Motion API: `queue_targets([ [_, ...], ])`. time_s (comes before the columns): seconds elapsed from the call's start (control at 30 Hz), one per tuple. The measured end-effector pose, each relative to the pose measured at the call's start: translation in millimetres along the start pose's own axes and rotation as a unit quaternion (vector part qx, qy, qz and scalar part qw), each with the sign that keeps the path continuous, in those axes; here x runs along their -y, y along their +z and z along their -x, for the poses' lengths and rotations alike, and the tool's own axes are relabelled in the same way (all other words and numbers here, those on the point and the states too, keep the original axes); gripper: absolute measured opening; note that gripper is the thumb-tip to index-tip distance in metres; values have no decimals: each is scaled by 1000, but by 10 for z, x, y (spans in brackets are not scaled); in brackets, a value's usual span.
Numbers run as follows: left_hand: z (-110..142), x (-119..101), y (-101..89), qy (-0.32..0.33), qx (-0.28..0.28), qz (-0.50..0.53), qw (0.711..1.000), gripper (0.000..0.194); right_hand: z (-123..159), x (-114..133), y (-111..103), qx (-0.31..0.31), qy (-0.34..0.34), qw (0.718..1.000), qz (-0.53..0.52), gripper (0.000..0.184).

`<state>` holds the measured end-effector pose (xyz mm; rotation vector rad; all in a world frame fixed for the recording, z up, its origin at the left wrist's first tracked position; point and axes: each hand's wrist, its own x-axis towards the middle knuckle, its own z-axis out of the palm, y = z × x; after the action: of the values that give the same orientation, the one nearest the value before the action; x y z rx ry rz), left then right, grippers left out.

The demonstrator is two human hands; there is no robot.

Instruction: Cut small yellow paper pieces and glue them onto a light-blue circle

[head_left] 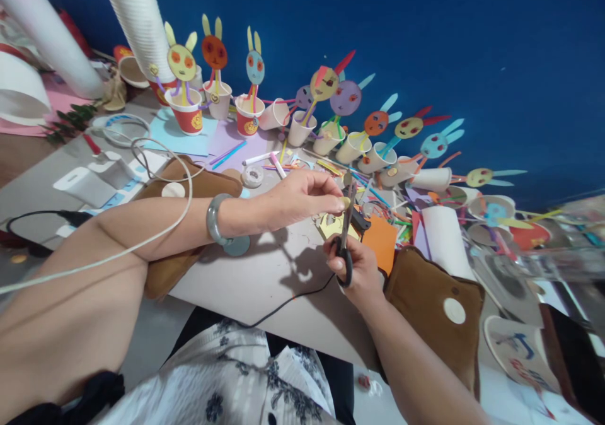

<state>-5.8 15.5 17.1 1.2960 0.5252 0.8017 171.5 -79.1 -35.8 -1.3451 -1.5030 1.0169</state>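
Observation:
My left hand (307, 199), with a grey bangle (215, 219) at the wrist, pinches a small yellow paper piece (346, 202) between thumb and fingertips. In my right hand (357, 267) is a pair of black-handled scissors (347, 239), blades pointing up and away from me. The blades are right beside the yellow piece; whether they touch it I cannot tell. Under and behind the hands lie yellow paper scraps (332, 226) and an orange paper sheet (385, 242). Close to the left wrist is a pale blue paper disc (237, 246) on the table.
Paper cups (186, 113) with rabbit-faced figures line the blue wall. A tall cup stack (137, 28) stands back left. Brown pouches (435, 318) flank the work area. A white cable (142, 242) crosses my left arm; a power strip (116, 192) sits left. Markers (278, 165) and pipe cleaners clutter the middle.

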Motion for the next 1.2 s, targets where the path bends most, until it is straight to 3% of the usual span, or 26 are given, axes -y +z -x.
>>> queue_targets([
  [1.2, 22, -20, -7, 1, 19, -28, 999, 9, 2, -42, -16, 2, -10, 1000, 4, 54],
])
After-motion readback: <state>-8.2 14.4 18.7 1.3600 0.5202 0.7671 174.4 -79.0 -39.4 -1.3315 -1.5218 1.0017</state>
